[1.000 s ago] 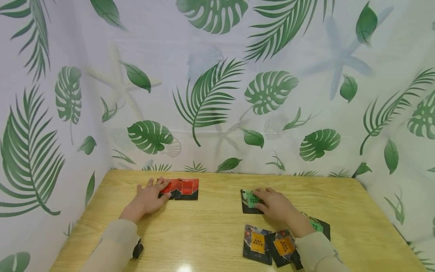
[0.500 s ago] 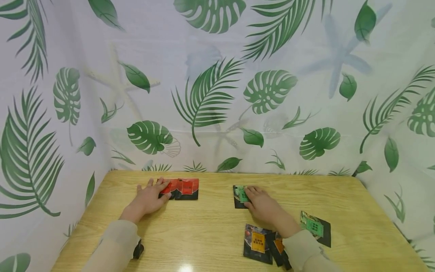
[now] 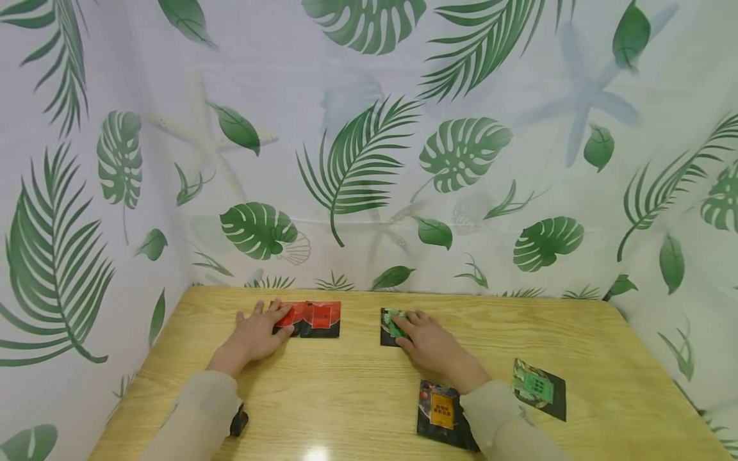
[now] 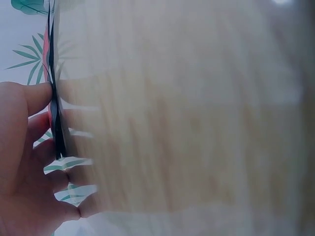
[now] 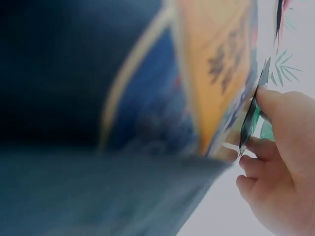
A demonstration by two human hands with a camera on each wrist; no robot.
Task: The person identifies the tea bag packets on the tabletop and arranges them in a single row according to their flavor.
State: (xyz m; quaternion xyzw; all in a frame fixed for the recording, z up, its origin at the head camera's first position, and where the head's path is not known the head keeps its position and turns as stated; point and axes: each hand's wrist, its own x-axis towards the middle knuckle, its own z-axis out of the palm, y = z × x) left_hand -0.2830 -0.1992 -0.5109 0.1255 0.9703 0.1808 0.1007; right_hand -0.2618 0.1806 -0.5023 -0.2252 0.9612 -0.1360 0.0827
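Two red-and-black packets lie side by side near the back left of the table. My left hand (image 3: 254, 336) rests with spread fingers on the left red packet (image 3: 297, 312), partly covering it; the right red packet (image 3: 321, 319) is uncovered. To their right, a small gap away, is a green-labelled black packet (image 3: 389, 330). The fingertips and thumb of my right hand (image 3: 429, 346) press on its right part, flat against the table. In the right wrist view, the right hand (image 5: 283, 162) touches this packet, seen edge-on.
Another green-labelled packet (image 3: 539, 388) lies at the right. An orange-labelled packet (image 3: 441, 410) is near the front, beside a second one mostly hidden by my right sleeve (image 3: 490, 410). Behind the wooden table (image 3: 346, 390) hangs a leaf-print cloth (image 3: 369, 160).
My right hand has slid the green-labelled packet leftward and slightly back, toward the red packets. The right sleeve now covers more of the orange-labelled packets. My left hand stays on the red packet.
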